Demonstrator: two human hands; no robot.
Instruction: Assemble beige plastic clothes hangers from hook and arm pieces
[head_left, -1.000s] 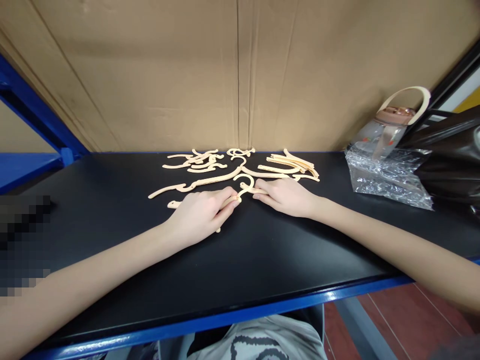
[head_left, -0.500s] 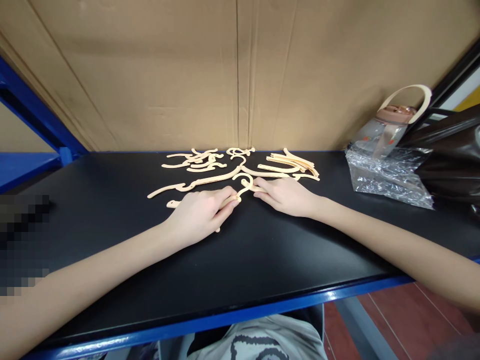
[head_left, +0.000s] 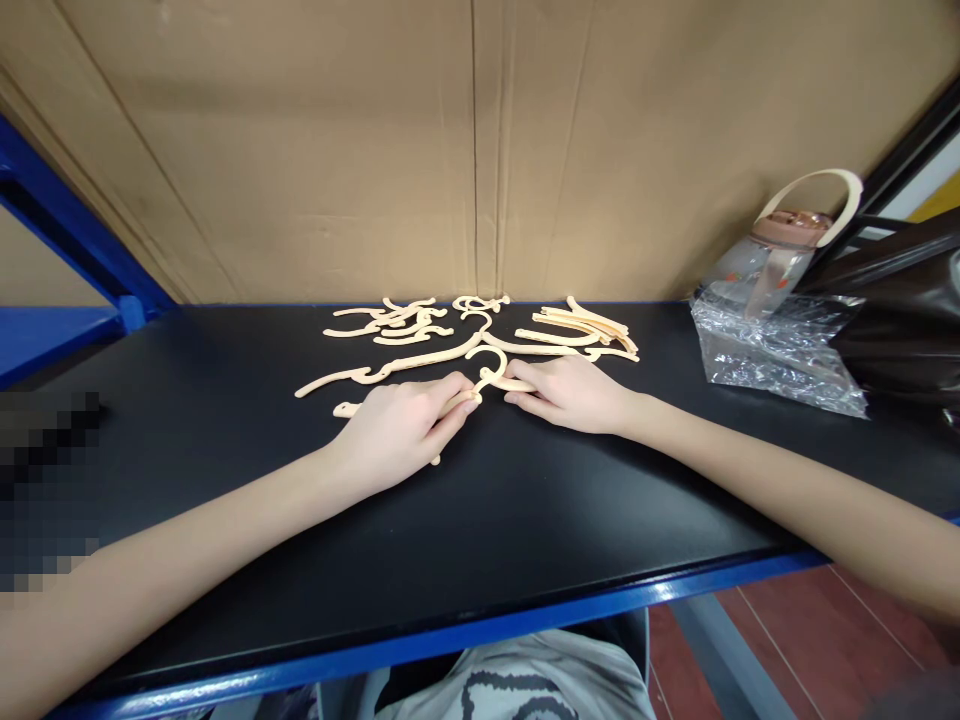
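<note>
My left hand (head_left: pixel 397 425) is closed around a cream hanger arm (head_left: pixel 456 402); one end of that arm pokes out at the left of the hand. A curved hanger hook (head_left: pixel 502 360) rises at its inner end, by my left fingertips. My right hand (head_left: pixel 574 395) pinches a second hanger arm (head_left: pixel 517 385). The holed tip of this arm lies against the hook in the view; whether it is joined there I cannot tell. Just behind both hands lies a hanger (head_left: pixel 435 356) with its hook and two arms put together.
On the black tabletop (head_left: pixel 525 520), several loose hanger arms (head_left: pixel 574 320) lie back right, notched pieces (head_left: pixel 412 322) back left, and small hooks (head_left: pixel 480 302) between them. Cardboard (head_left: pixel 337 150) walls the back. A bottle (head_left: pixel 780 250) and crinkled clear plastic (head_left: pixel 780 350) stand at right.
The hanger arm in my right hand has shifted slightly left and down, its tip now meeting the hook in the view. My left hand has stayed in place.
</note>
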